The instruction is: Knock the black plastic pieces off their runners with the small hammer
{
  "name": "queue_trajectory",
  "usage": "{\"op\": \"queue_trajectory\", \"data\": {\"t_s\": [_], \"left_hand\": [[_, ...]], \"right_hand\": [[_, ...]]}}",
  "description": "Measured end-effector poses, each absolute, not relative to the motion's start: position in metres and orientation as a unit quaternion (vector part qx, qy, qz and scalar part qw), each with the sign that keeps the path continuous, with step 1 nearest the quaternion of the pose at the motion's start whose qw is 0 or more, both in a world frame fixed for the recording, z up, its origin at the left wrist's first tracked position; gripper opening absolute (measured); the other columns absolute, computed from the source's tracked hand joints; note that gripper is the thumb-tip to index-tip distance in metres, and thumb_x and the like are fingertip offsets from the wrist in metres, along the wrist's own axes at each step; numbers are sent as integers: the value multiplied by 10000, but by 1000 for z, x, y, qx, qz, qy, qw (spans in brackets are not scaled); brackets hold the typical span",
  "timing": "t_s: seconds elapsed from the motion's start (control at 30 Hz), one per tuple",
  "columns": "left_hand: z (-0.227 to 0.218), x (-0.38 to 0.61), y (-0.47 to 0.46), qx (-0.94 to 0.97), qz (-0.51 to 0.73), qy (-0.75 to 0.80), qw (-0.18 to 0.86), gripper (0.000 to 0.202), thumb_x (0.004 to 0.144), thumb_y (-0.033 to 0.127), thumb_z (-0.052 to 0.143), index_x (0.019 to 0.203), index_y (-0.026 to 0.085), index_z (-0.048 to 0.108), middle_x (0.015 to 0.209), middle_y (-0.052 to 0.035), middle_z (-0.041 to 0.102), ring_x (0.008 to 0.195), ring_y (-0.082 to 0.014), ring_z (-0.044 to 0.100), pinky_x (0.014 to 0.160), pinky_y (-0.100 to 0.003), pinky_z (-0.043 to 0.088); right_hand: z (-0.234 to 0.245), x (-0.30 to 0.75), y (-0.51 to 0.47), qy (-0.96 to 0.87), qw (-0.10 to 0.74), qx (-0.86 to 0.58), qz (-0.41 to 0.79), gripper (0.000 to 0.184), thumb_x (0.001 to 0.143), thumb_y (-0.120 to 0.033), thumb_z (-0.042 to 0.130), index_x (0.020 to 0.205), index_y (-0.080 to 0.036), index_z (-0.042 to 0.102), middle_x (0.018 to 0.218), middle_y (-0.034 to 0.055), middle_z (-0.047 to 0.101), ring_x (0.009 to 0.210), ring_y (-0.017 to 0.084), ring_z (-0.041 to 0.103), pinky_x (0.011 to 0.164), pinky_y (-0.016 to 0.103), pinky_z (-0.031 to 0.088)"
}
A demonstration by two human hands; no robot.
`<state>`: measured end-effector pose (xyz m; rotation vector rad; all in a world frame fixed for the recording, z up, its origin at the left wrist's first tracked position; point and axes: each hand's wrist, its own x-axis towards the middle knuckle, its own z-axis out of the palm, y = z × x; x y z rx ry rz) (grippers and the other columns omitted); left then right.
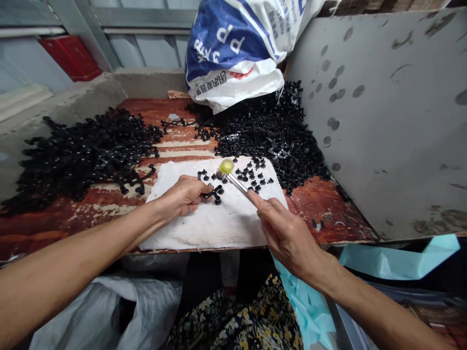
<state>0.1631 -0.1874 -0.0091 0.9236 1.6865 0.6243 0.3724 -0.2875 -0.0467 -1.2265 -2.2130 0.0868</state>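
My left hand [189,194] pinches a small black branched part [216,193] with round ends, just over a white cloth [215,228]. Closed around the metal handle of a small mallet [226,166] is my right hand [280,226]; the mallet's head has a yellow face. That head hangs above the cloth, up and to the right of the black part, and looks apart from it. Several loose black stud-like pieces [252,177] lie on the cloth beyond and to the right of the mallet's head.
On the left of the reddish wooden tabletop [124,214] rises a pile of black branched parts [95,150]. Another black heap [270,131] spills from a white and blue sack [237,53]. A grey panel [383,121] stands along the right side. Turquoise sheeting [306,301] hangs below.
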Motion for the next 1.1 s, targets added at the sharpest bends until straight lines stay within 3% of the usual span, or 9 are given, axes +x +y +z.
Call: {"op": "queue_trajectory", "data": {"t_s": [0.1, 0.27, 0.4, 0.47, 0.53, 0.6, 0.8, 0.97, 1.1], "left_hand": [[-12, 160, -186, 388, 261, 701, 539, 270, 801, 68, 661, 593, 133, 502, 399, 21, 513, 286, -22, 264, 323, -180, 138], [-12, 160, -188, 385, 265, 700, 539, 276, 793, 60, 663, 576, 132, 508, 343, 65, 403, 279, -22, 238, 319, -176, 126], [-12, 161, -189, 387, 265, 692, 549, 275, 804, 62, 646, 566, 122, 521, 344, 55, 408, 280, -22, 251, 317, -165, 140], [-14, 161, -189, 391, 265, 691, 547, 260, 797, 59, 646, 569, 114, 535, 348, 47, 422, 279, -23, 254, 310, -161, 135], [-16, 160, -188, 394, 273, 685, 548, 249, 798, 60, 646, 579, 112, 538, 370, 32, 457, 280, -21, 255, 301, -155, 133], [-15, 157, -188, 392, 277, 674, 561, 239, 803, 62, 641, 596, 117, 535, 421, 14, 506, 289, -19, 273, 292, -143, 137], [0, 129, -200, 356, 286, 621, 637, 151, 833, 125, 587, 685, 120, 563, 583, 3, 563, 306, -17, 305, 271, -112, 163], [-5, 110, -210, 419, 299, 642, 567, 176, 864, 189, 571, 703, 117, 572, 586, 18, 548, 300, -4, 269, 290, -114, 155], [-20, 104, -204, 467, 282, 657, 521, 234, 878, 282, 564, 695, 137, 578, 540, 38, 490, 325, -17, 246, 324, -139, 160]], "right_hand": [[-44, 371, -288, -820, 364, -442, 14, 696, 909, -11, 374, 1559, -233, 266, 947, 77, 609, 754, 199, 635, 613, 315, 565], [-41, 371, -288, -849, 271, -452, 35, 587, 889, -19, 375, 1459, -137, 457, 851, 77, 623, 537, 167, 552, 465, 295, 517], [-38, 368, -293, -798, 417, -434, 27, 687, 924, -23, 395, 1562, -254, 288, 967, 83, 651, 788, 199, 644, 682, 322, 588], [-40, 368, -292, -808, 370, -459, 18, 710, 900, -22, 385, 1567, -248, 289, 961, 88, 657, 711, 198, 636, 625, 323, 583], [-41, 371, -290, -831, 259, -491, 37, 673, 873, -31, 387, 1522, -208, 393, 906, 88, 661, 582, 181, 596, 544, 317, 562], [-41, 376, -289, -835, 222, -499, 62, 610, 888, -53, 394, 1480, -185, 457, 896, 93, 672, 594, 186, 615, 564, 326, 575], [-43, 376, -296, -766, 428, -468, 108, 556, 964, -92, 429, 1503, -225, 414, 1141, 112, 707, 952, 187, 710, 911, 362, 584], [-57, 367, -296, -726, 409, -503, 231, 449, 979, -185, 439, 1420, -167, 524, 1034, 115, 749, 1033, 217, 718, 958, 417, 574], [-60, 365, -293, -718, 404, -508, 251, 451, 975, -200, 451, 1418, -190, 537, 1060, 115, 754, 1043, 226, 719, 959, 430, 571]]}}
